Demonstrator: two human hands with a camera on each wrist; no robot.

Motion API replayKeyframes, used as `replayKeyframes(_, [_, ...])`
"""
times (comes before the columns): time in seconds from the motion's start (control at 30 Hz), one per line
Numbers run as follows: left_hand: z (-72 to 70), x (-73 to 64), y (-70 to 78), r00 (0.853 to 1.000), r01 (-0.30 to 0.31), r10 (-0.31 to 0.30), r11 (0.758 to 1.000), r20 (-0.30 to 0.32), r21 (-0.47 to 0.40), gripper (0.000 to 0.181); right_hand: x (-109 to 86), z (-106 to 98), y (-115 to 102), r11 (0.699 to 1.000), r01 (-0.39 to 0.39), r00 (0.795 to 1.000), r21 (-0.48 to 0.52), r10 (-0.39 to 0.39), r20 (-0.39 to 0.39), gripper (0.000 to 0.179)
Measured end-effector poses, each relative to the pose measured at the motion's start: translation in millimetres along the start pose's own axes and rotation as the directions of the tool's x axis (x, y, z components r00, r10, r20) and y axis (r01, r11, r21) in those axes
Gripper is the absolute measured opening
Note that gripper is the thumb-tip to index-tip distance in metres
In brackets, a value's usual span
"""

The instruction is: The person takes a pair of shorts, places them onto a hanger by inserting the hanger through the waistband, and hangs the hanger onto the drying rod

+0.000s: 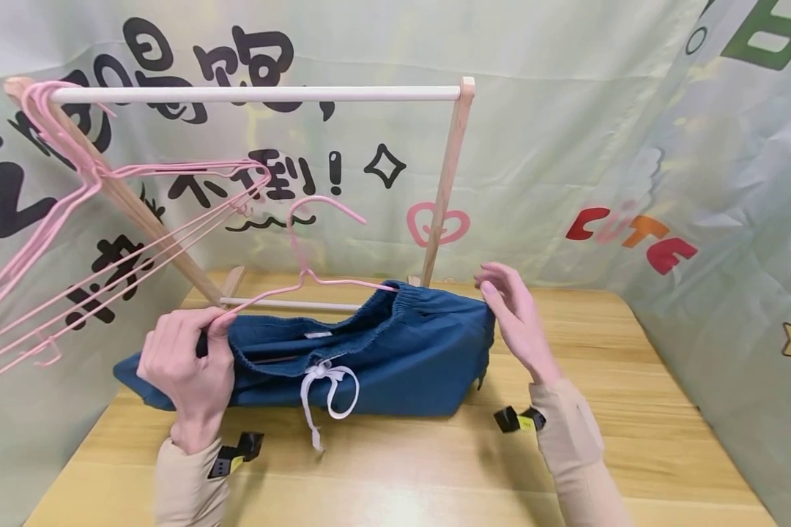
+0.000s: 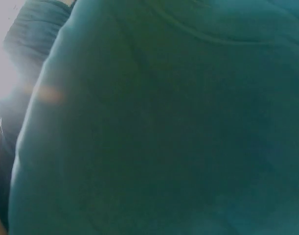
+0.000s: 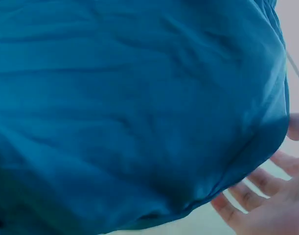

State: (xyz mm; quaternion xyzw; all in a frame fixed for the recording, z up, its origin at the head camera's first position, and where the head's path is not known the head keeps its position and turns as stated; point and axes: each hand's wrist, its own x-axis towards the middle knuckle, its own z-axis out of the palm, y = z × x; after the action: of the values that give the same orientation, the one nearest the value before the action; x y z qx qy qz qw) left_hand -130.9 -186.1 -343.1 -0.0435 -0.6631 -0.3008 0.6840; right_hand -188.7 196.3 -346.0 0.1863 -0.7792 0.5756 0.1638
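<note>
A pair of dark blue drawstring pants (image 1: 409, 359) hangs sideways over the table, its elastic waist gaping upward and a white drawstring (image 1: 329, 373) tied in a bow in front. Inside the waist sits a pink clothes hanger (image 1: 306, 272), hook up, its right end hidden by the cloth. My left hand (image 1: 187, 359) grips the hanger's left end together with the waistband there. At the opposite side my right hand (image 1: 517, 315) touches the edge of the pants with loosely bent fingers (image 3: 266, 183). Blue cloth (image 2: 164, 127) fills most of the left wrist view.
Behind stands a rack with a white rail (image 1: 257, 94) and wooden legs (image 1: 444, 183). Several pink hangers (image 1: 79, 157) hang at the rail's left end, reaching toward the left arm. A wooden table (image 1: 600, 410) lies below, and printed curtains (image 1: 540, 132) enclose the back and sides.
</note>
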Motion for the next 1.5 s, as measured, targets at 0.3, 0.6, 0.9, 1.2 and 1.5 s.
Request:
replayKeyframes(0.3, [-9.0, 8.5, -6.0, 0.999, 0.021, -0.02, 0.999, -0.031, 0.029, 0.058, 65.1, 27, -7, 0.99, -0.098, 0.993, 0.099, 0.091, 0.075, 0.061])
replayKeyframes(0.6, [-16.7, 21.5, -15.6, 0.999, 0.023, -0.02, 0.997, -0.04, 0.076, 0.058, 105.9, 55, -3, 0.977, -0.048, 0.996, 0.209, 0.031, 0.086, 0.049])
replayKeyframes(0.9, [-22.4, 31.8, -27.4, 0.999, 0.047, -0.044, 0.988, -0.028, 0.149, 0.046, 118.6, 68, 8, 0.953, 0.086, 0.996, 0.29, -0.076, -0.047, 0.029])
replayKeyframes(1.2, [-24.0, 54.2, -31.1, 0.997, 0.074, -0.072, 0.976, -0.016, 0.204, 0.046, 121.8, 69, 12, 0.941, 0.117, 0.993, 0.319, -0.115, -0.026, 0.018])
replayKeyframes(1.5, [-26.0, 77.9, -38.1, 0.996, 0.057, -0.07, 0.972, 0.047, 0.23, 0.048, 121.0, 66, 13, 0.938, 0.105, 0.994, 0.33, -0.096, -0.044, 0.021])
